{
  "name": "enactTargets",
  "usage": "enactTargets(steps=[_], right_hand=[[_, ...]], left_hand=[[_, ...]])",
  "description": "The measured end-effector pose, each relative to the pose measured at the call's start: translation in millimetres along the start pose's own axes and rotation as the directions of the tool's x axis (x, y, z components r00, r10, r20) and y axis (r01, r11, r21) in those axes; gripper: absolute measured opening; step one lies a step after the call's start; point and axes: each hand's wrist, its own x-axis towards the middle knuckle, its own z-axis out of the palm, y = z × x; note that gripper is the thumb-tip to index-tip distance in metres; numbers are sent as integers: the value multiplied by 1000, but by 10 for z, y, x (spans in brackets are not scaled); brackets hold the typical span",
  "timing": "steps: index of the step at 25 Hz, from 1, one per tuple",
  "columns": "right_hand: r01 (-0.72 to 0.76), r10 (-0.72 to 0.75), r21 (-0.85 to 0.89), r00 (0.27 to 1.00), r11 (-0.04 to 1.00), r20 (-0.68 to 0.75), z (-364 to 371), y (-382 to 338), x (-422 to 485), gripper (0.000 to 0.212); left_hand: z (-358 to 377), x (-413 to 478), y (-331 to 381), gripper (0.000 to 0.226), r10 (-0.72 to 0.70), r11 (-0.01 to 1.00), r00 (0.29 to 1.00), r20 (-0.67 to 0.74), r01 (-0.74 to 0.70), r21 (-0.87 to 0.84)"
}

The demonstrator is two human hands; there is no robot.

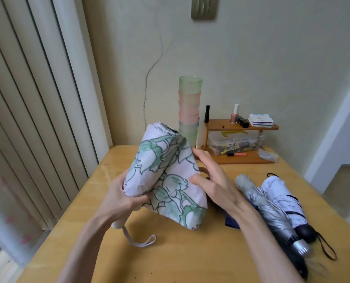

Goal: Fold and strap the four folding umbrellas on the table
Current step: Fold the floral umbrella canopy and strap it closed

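In the middle of the frame, you hold the floral umbrella (166, 180) above the desk (190, 258), its pink and green canopy loosely bunched and tilted up toward the upper left. Your left hand (121, 199) grips the lower end of the canopy just above the pale handle (118, 223), fingers curled round the fabric, with the wrist strap (137, 240) dangling below onto the desk. Your right hand (212, 180) lies against the right side of the canopy, its fingers (202, 158) spread wide and nearly straight, touching the cloth without closing on it. At the lower right, a silver umbrella (272, 211) and a white umbrella (280, 197) lie side by side, touching. A dark blue umbrella (231, 221) shows partly under your right forearm.
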Motion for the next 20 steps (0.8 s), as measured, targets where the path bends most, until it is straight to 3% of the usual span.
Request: enactTargets(steps=[4,7,12,15,16,18,20], right_hand=[[-66,66,11,998,998,-18,-36,79,18,44],[-70,63,-301,997,951,-33,-42,163,42,26],[-81,73,-480,997,874,-35,-235,204,-28,38],[-123,86,-407,991,905,-107,-420,133,-99,49],[-112,86,-368,993,923,-85,-441,122,-109,48],[-100,110,-253,994,962,28,-436,82,-124,25],[-53,83,-219,988,974,132,-454,75,-133,23]], left_hand=[[48,-17,10,42,3,1000,992,126,-5,20],[45,-20,-4,39,7,1000,990,137,-10,19],[-29,-17,-73,44,4,1000,997,75,-5,9],[-93,-17,-104,50,4,1000,997,73,-4,7],[-94,-12,-112,51,9,1000,996,93,-11,15],[-88,-16,-112,53,4,1000,992,123,-4,2],[-123,-11,-106,56,5,1000,992,122,-1,-27]])
